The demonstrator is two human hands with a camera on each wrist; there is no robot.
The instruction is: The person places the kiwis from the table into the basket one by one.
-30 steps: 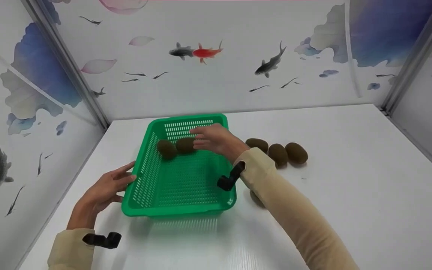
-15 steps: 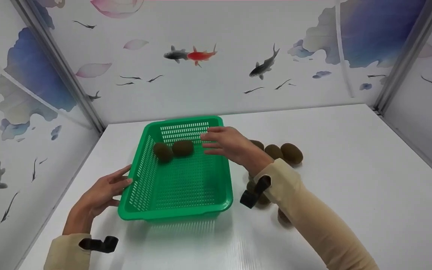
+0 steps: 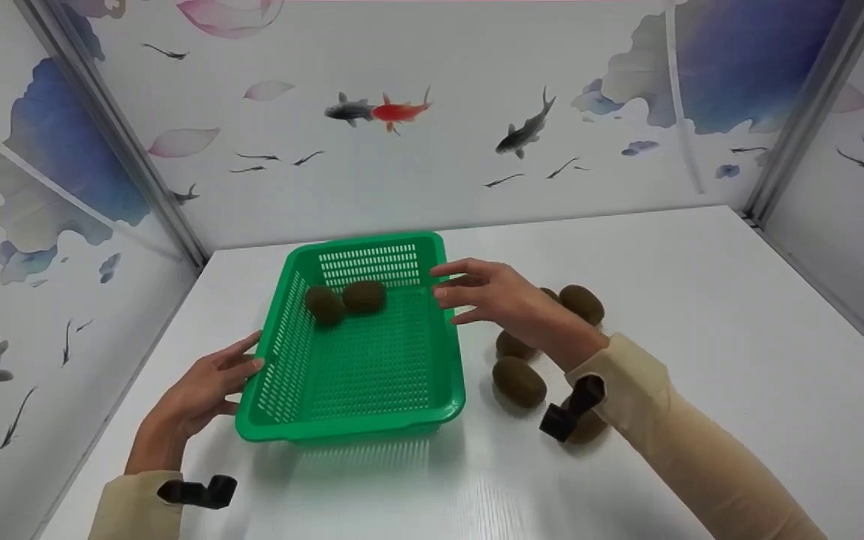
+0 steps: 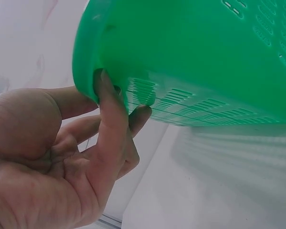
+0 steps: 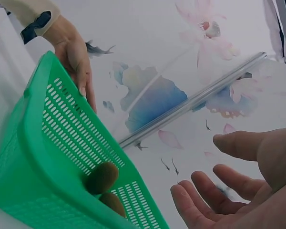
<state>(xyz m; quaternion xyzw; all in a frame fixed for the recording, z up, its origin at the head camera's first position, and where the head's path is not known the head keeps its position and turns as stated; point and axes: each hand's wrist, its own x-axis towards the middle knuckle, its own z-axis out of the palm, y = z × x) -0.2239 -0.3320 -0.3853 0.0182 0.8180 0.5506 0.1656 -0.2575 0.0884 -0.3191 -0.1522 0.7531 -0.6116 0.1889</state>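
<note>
My left hand [image 3: 203, 386] holds the left rim of a green plastic basket [image 3: 353, 430], with the thumb at the rim's edge. In the left wrist view, one finger [image 4: 112, 119] of it tucks under the rim. Two brown kiwis [image 3: 364, 297] lie in the far left part of the basket. My right hand [image 3: 507, 300], palm toward the basket, hovers by the right rim with fingers spread and nothing in them. Below and beside it on the table are several more kiwis [image 3: 520, 382], some partly hidden by the hand and wrist.
The white table [image 3: 709, 337] meets patterned walls [image 3: 462, 187] at the back and sides. Metal posts [image 3: 814, 112] stand in the corners. Another kiwi [image 3: 582, 304] lies at the far end of the loose group.
My right hand has moved right, from over the basket's inside to its right rim. The left hand stays at the left rim, and the two kiwis in the basket have not moved.
</note>
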